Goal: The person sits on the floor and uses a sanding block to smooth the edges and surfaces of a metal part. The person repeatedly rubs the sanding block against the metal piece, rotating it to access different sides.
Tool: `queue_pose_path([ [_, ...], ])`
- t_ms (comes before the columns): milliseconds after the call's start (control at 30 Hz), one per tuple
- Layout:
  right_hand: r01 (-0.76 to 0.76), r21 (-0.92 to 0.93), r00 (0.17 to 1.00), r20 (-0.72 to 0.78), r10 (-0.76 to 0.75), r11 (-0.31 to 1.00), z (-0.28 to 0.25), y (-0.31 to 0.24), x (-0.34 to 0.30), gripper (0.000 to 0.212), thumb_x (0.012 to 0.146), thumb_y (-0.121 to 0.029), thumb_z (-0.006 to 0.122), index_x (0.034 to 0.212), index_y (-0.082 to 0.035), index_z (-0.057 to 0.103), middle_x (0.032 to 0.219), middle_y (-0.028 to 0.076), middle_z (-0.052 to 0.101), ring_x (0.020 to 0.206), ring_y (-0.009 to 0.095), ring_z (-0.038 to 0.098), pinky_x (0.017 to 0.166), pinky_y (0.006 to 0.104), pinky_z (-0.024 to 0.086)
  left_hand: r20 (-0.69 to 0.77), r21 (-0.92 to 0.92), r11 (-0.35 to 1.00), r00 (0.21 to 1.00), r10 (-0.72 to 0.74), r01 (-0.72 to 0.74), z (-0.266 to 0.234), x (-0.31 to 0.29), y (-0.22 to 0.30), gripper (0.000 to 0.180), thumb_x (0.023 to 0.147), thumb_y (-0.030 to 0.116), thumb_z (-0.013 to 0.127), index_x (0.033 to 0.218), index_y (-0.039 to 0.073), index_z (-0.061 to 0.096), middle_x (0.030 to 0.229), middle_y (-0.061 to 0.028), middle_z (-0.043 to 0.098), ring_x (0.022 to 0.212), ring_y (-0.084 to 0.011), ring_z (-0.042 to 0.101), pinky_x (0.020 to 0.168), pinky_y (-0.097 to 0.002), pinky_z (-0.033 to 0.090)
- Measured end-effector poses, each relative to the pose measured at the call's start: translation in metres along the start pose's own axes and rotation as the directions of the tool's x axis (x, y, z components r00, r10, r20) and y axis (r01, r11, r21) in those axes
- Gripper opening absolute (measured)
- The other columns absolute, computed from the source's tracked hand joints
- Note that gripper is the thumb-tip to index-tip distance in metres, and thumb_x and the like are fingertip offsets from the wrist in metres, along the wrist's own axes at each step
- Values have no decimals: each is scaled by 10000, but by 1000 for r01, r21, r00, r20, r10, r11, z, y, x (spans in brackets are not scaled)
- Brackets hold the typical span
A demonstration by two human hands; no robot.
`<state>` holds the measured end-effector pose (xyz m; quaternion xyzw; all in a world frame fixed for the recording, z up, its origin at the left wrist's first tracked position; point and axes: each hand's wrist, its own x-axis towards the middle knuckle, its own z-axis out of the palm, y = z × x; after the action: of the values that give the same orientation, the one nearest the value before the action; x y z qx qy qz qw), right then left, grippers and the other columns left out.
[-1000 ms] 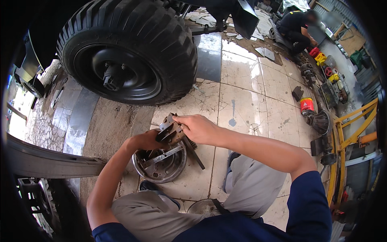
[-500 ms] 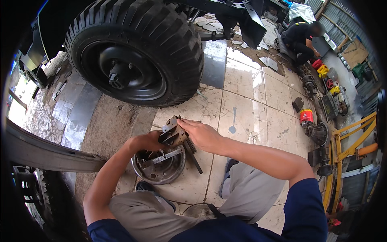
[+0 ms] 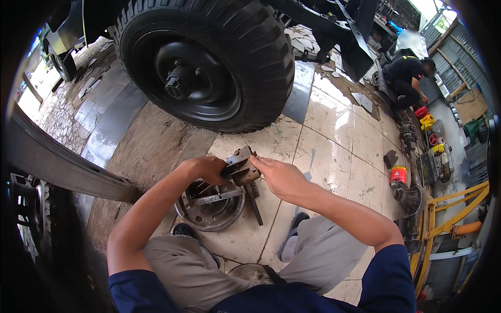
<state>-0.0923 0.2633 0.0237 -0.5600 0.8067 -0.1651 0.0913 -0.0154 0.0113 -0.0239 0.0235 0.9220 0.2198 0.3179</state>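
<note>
Between my knees a worn, rusty metal assembly [image 3: 240, 166] with plates and a block stands over a round steel wheel rim [image 3: 211, 221]. A flat bar [image 3: 254, 207] and a ridged, spring-like piece hang from its right side. My left hand [image 3: 206, 169] is closed round the assembly's left edge, its fingertips partly hidden behind a dark plate. Against the upper right side, my right hand [image 3: 282, 178] lies with its fingers stretched out and together, touching the metal; its thumb is hidden.
A large black vehicle wheel [image 3: 203, 68] stands just beyond my hands. To the left runs a grey metal beam [image 3: 68, 151]. On the right are a red can [image 3: 398, 176], an axle housing [image 3: 409, 201] and a yellow frame [image 3: 443, 208]. Another person [image 3: 404, 78] crouches at the far right.
The view has shifted, so the big wheel and the assembly sit further right in the picture. Both hands stay at the same parts of the assembly.
</note>
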Motion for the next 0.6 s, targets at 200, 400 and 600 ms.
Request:
queue_pose_path([
  [200, -78, 110, 996, -45, 83, 991, 7, -1, 10, 459, 1014, -66, 479, 1470, -13, 489, 1391, 218, 601, 1201, 381, 626, 1007, 434, 529, -9, 108, 994, 1000, -26, 26, -2, 7, 6, 663, 817, 619, 730, 1205, 82, 717, 1115, -180, 745, 1082, -340, 703, 942, -433, 542],
  [400, 21, 103, 994, -111, -10, 994, 3, -1, 6, 466, 1005, -52, 477, 1469, -10, 491, 1413, 213, 587, 1224, 374, 615, 1020, 422, 526, -1, 57, 997, 999, -44, 44, 1, 8, 3, 681, 790, 623, 750, 1204, 83, 720, 1115, -170, 749, 1067, -335, 710, 938, -432, 545],
  [600, -7, 89, 1000, -11, 8, 996, -7, -16, -5, 500, 969, -18, 490, 1468, -22, 500, 1426, 193, 585, 1244, 350, 611, 1033, 411, 523, 133, 135, 989, 988, -81, 62, -5, 7, 10, 717, 785, 653, 745, 1212, 78, 724, 1182, -172, 732, 1124, -334, 690, 969, -441, 530],
])
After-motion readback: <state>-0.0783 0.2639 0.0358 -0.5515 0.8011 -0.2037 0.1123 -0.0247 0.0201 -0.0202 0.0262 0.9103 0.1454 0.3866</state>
